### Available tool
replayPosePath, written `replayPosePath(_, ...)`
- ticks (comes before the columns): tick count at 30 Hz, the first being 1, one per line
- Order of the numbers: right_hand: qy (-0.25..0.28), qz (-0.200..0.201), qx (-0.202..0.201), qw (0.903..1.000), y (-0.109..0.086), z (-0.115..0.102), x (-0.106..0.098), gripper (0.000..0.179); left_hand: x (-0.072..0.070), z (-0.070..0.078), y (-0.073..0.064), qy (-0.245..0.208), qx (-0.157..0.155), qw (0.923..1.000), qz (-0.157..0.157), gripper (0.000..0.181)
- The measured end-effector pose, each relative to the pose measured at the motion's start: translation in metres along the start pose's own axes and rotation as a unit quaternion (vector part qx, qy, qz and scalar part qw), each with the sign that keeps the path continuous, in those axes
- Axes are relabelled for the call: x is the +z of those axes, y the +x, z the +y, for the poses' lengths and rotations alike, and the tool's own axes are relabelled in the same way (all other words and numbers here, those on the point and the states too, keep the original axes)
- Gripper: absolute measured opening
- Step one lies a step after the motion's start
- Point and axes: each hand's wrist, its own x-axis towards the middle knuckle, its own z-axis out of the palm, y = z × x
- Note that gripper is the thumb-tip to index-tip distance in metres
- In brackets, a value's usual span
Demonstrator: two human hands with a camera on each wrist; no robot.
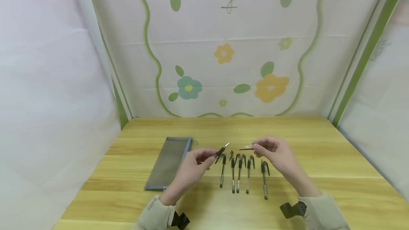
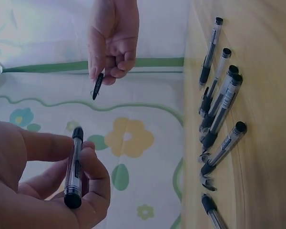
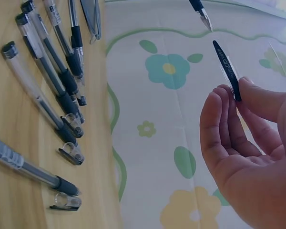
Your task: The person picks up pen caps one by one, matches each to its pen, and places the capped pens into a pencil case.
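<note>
My left hand (image 1: 195, 168) pinches an uncapped gel pen (image 1: 221, 151) with a black grip, its bare tip pointing up and right. In the left wrist view, the clear barrel of this gel pen (image 2: 74, 171) lies between thumb and fingers. Across from it, my right hand (image 1: 277, 154) holds a clear pen cap (image 1: 247, 147) with a black clip between thumb and fingertips. The cap's clip (image 3: 225, 67) points toward the pen tip, with a small gap between them. Below both hands, several uncapped gel pens (image 1: 239, 173) lie in a row, loose caps (image 1: 252, 161) by their tips.
A dark mesh zip pouch (image 1: 167, 166) with grey-blue edging lies on the wooden table (image 1: 112, 191), left of the pens and partly behind my left hand. White fabric with printed flowers (image 1: 223, 53) rises behind the table, and white sheets hang at both sides.
</note>
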Motion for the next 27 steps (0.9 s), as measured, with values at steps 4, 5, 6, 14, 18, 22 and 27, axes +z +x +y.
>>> replayPosePath(4,0.013,0.007,0.001,0.9999,-0.005,0.003,0.001,0.026,0.005,0.014,-0.004,0.021,0.030,0.9989,-0.028,0.020)
replayPosePath(5,0.020,0.008,0.000,0.9998,-0.006,0.004,0.001,0.026,0.006,0.018,-0.005,0.025,0.035,0.9985,-0.034,0.020)
replayPosePath(6,0.025,0.009,-0.001,0.9997,-0.007,0.005,0.001,0.026,0.006,0.022,-0.007,0.027,0.035,0.9982,-0.040,0.020)
replayPosePath(14,0.038,0.019,0.006,0.9991,-0.016,0.015,0.004,0.029,0.010,0.026,-0.017,0.023,0.028,0.9980,-0.052,0.019)
replayPosePath(18,0.041,0.014,0.011,0.9990,-0.021,0.025,0.006,0.026,0.012,0.015,-0.016,0.018,0.034,0.9981,-0.049,0.017)
replayPosePath(22,0.048,0.005,0.012,0.9987,-0.024,0.031,0.010,0.028,0.016,-0.001,-0.014,0.019,0.029,0.9980,-0.052,0.016)
replayPosePath(27,0.060,0.001,0.008,0.9982,-0.025,0.030,0.014,0.031,0.017,-0.013,-0.011,0.022,0.020,0.9980,-0.055,0.016)
